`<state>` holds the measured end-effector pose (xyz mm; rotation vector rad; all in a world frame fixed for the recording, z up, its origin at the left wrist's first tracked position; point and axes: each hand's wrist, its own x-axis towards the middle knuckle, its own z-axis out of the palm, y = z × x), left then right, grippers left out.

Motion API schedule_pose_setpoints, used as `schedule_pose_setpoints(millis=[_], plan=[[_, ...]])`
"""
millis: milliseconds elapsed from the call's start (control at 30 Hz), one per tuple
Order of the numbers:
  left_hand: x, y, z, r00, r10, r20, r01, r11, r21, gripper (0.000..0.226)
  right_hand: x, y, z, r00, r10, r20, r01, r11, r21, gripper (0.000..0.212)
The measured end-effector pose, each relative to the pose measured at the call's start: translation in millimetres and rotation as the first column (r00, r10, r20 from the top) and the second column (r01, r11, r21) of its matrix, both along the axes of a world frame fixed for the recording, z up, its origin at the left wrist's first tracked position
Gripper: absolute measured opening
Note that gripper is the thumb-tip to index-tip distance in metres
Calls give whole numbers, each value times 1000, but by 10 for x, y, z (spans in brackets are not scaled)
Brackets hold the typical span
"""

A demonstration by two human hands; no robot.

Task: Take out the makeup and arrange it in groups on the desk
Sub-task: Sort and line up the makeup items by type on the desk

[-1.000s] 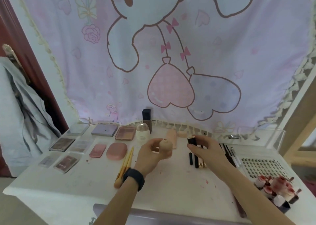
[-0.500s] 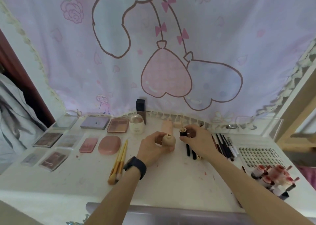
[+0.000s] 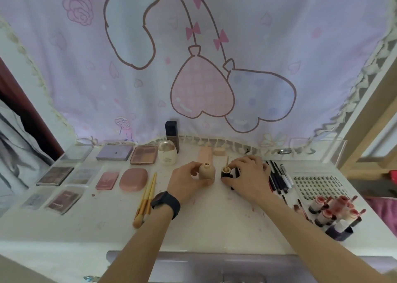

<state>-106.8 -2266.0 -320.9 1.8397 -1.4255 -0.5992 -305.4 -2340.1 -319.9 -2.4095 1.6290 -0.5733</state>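
Observation:
My left hand (image 3: 189,184) grips a small beige bottle (image 3: 206,172), which stands upright and uncapped on the white desk (image 3: 214,222). Just to its right, my right hand (image 3: 247,175) holds the bottle's black cap (image 3: 226,172) with its thin applicator stick pointing up, resting on the desk. Behind them lie a pale pink tube (image 3: 205,155) and a small beige puff (image 3: 219,151). Black pencils (image 3: 278,178) lie side by side right of my right hand.
Palettes (image 3: 113,152) and compacts (image 3: 133,179) are laid out at the left, with gold brushes (image 3: 146,199). A cream bottle (image 3: 167,155) and a dark bottle (image 3: 172,133) stand at the back. A lash tray (image 3: 318,186) and lip tints (image 3: 335,211) sit at the right.
Both hands came down from above the desk and set the bottle and its cap on the surface. The camera tilted downward.

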Motion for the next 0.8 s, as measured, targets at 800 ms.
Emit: schedule_pose_setpoints(millis=[800], plan=[[78,187,77,997,31,70,-27,998,-52,59,-153,335,69,988,-38,148,29,998,57,61]])
